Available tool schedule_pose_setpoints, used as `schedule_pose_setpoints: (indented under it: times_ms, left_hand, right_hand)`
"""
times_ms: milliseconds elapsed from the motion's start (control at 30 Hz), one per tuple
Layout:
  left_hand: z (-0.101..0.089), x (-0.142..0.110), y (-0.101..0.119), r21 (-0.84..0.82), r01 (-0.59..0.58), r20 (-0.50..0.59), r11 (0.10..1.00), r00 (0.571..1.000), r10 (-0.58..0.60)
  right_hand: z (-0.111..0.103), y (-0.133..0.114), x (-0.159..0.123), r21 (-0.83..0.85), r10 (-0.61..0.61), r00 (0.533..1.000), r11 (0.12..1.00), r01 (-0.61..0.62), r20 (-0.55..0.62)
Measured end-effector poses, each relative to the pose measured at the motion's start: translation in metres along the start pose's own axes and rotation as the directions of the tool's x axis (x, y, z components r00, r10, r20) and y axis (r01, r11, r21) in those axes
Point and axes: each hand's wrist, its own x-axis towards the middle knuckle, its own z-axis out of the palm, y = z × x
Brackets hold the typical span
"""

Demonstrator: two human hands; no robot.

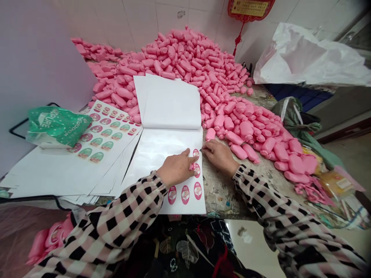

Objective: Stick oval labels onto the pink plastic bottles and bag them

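Sticker sheet (156,154), one: white, glossy, flat on the surface (223,193) before the person. Judged light, thin and flexible, somewhat slippery, easily creased; best taken by an outer edge, clear of the printing.

Oval stickers (197,190), five in view: pink, three along the lower edge, two above at the right. Likely soft and tacky beneath; best lifted by the rim. Others may lie under the hand.

Left hand (176,169), one: over the sheet, fingers partly spread, a bit of pink showing among them; whether gripped, cannot be told.

Right hand (218,154), one: at the sheet's right edge, fingers drawn toward one another; any hold is too small to tell.

Pink bottles (185,65): heaped beyond and to the right, too many to count; apparently light, smooth, best held round the body.

Second sticker sheet (111,154), one: at left, eight green stickers (107,145) visible, with pink ones, partly covered.

Green bag (58,125), one: on that sheet.

White plastic bag (304,58), one: far right.
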Motion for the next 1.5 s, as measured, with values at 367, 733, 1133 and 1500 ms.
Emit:
schedule_pose_setpoints:
  times_ms: [367,733,1133,1500]
  left_hand:
    - [0.001,0.0,-0.002,0.045,-0.047,-0.026,0.998,0.998,0.048]
    - [-0.004,-0.002,0.001,0.042,-0.072,0.033,0.997,0.997,0.071]
    - [-0.019,0.011,0.001,0.0,-0.047,0.227,0.999,0.973,0.046]
    - [-0.013,0.012,0.0,-0.014,-0.085,0.153,0.996,0.985,0.086]
  right_hand:
    - [0.003,0.013,0.007,0.193,-0.035,0.998,0.981,0.026,0.043]
    - [0.017,0.018,0.006,0.386,0.005,1.0,0.922,-0.009,0.013]
    - [0.002,-0.017,0.001,0.013,0.112,0.993,0.994,-0.112,-0.042]
    - [0.008,-0.023,-0.011,0.061,0.087,0.976,0.995,-0.077,-0.2]
